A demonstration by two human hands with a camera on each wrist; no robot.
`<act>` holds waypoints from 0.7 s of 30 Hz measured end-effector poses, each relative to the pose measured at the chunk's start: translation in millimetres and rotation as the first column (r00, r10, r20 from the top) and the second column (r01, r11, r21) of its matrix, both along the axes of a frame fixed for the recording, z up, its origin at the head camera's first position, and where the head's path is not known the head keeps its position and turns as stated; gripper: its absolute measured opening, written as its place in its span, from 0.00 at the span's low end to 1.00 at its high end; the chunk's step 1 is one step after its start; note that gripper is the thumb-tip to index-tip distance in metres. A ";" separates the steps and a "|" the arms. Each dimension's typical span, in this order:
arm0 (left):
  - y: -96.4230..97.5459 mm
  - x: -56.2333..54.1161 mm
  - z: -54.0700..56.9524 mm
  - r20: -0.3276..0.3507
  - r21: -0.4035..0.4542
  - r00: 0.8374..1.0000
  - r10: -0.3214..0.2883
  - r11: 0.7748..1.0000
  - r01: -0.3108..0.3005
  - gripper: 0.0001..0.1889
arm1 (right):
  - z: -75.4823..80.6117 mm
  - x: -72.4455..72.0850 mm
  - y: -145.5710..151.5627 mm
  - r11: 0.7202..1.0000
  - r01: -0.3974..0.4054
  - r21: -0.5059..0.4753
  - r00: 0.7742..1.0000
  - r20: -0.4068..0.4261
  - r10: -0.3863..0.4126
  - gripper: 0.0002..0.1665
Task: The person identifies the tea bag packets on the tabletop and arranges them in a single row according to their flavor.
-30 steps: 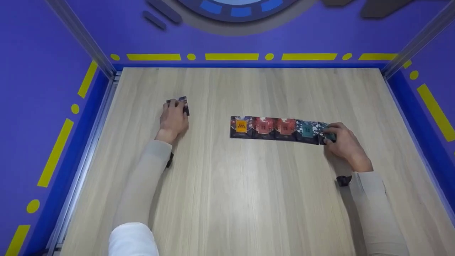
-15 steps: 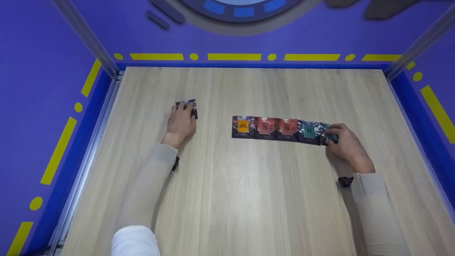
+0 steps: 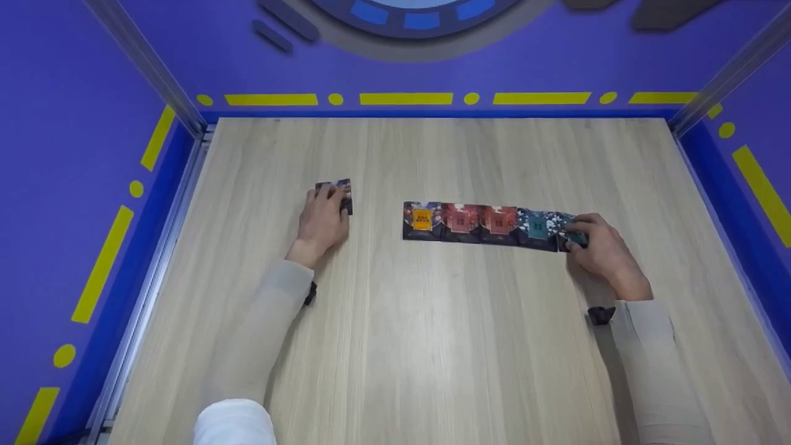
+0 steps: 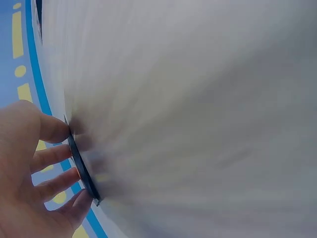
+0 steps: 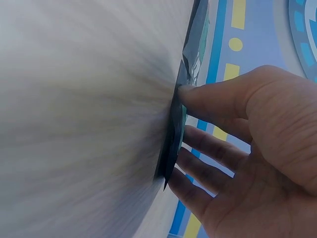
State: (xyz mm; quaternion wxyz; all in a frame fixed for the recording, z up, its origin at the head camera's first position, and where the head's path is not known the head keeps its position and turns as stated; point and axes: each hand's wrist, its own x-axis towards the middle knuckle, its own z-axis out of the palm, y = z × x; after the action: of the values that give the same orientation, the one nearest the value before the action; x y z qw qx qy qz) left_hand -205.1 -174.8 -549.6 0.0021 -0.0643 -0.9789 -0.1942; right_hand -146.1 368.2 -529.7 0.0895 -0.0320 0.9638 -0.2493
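Observation:
My left hand point(image 3: 324, 219) rests its fingertips on a dark printed sachet point(image 3: 348, 196) on the left half of the table, covering much of it. In the left wrist view, the thumb and fingers spread along that sachet's upper face, and it lies flat. At the right, my right hand point(image 3: 604, 250) touches the end sachet point(image 5: 173, 129) of a row, thumb at its near side and fingers extended over it. The row runs leftward: a teal sachet point(image 3: 537, 228), two red sachets point(image 3: 499, 224) and one with an orange label point(image 3: 422, 220).
The wood-grain table point(image 3: 420, 346) has a purple back wall point(image 3: 432, 74) with yellow marks behind it. Purple side panels point(image 3: 68, 185) and metal frame posts stand at left and right. A stretch of bare table separates the left sachet from the row.
My left hand has slid its sachet rightward and slightly nearer, closer to the row. My right hand stays on the end sachet, and the row keeps its place.

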 end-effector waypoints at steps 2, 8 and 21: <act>3.4 3.2 -0.5 -0.002 -0.004 1.000 -0.008 1.000 0.008 0.22 | 0.1 -0.6 -0.1 1.000 0.002 0.000 1.000 0.004 -0.002 0.26; 13.6 11.9 0.5 0.001 -0.013 1.000 -0.026 1.000 0.026 0.21 | -0.9 -0.7 1.3 1.000 -0.007 -0.001 1.000 0.001 0.007 0.26; 32.0 26.6 1.4 -0.020 -0.015 0.996 -0.086 0.996 0.085 0.21 | -1.7 0.1 5.6 0.999 -0.028 -0.046 0.999 -0.042 0.026 0.26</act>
State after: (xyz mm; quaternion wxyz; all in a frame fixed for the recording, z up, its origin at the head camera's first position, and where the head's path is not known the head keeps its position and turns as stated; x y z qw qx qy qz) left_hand -178.5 -142.8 -548.1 0.0034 -0.1080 -0.9765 -0.1864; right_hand -146.0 373.8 -531.4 0.0723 -0.0520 0.9588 -0.2697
